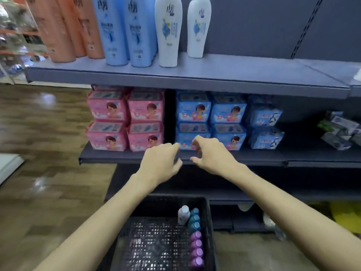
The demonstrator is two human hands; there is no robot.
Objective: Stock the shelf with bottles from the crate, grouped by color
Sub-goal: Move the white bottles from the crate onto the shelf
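Down at the bottom of the view, a black plastic crate [156, 241] sits on the floor before the shelving, and its remaining bottles stand in a row along its right wall: one white bottle [183, 214] at the far end, then teal-capped bottles [194, 220], then purple-capped bottles [196, 249] nearest the camera. Most of the crate's perforated bottom lies bare.

Above the crate, both arms reach forward toward the middle shelf [214, 160]. Left hand [161, 163] is held palm down with fingers loosely curled, gripping nothing. Right hand [212, 153] is just beside it, thumb and fingers bent as if cupped, also holding nothing. Both hover in front of the shelf's front edge, and whether the fingertips touch the packs behind cannot be told.

On that middle shelf stand stacked pink packs [125, 122] to the left and blue packs [211, 122] to the right, with a gap between the two groups.

On the top shelf [234, 75], large bottles are grouped by colour: orange bottles [66, 28] at the left, then blue bottles [125, 32], then two white bottles [183, 30]. Its right part is bare. Wood-patterned flooring [39, 143] lies to the left.
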